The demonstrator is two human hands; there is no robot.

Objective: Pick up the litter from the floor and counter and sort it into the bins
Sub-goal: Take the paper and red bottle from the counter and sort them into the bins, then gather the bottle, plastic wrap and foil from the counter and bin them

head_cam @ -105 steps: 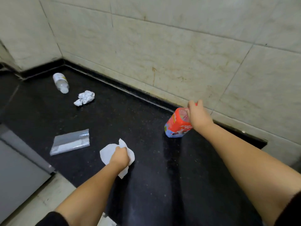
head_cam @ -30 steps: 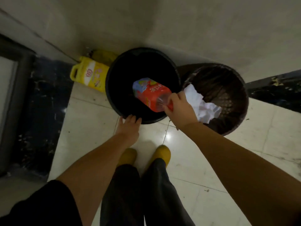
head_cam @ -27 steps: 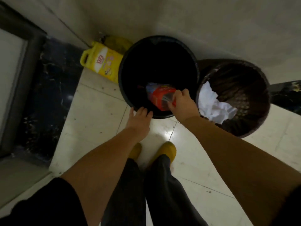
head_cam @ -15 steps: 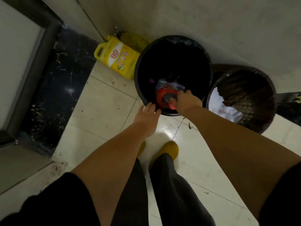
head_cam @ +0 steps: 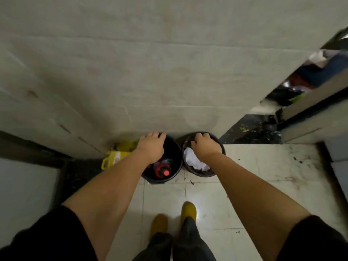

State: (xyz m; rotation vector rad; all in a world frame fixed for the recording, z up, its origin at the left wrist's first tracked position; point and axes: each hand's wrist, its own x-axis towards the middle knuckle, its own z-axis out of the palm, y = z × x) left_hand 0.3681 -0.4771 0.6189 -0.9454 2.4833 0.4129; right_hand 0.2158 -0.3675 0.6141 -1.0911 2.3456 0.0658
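Note:
Two round bins stand side by side on the floor against the wall. The black bin (head_cam: 178, 164) on the left holds the red bottle (head_cam: 162, 170), which lies with its red cap toward me. The brown woven bin (head_cam: 220, 146) on the right holds crumpled white paper (head_cam: 191, 160). My left hand (head_cam: 151, 146) hovers over the black bin and holds nothing, its fingers loosely curled. My right hand (head_cam: 204, 146) hovers over the brown bin, also without anything in it.
A yellow jug (head_cam: 113, 157) lies on the floor left of the black bin, against the wall. My yellow shoes (head_cam: 188, 210) stand on the pale floor tiles. A dark threshold (head_cam: 252, 130) and a cluttered opening lie at the right.
My right hand has let go of the red bottle, which now lies in the black bin. Both hands have risen above the bins and the view has pulled back.

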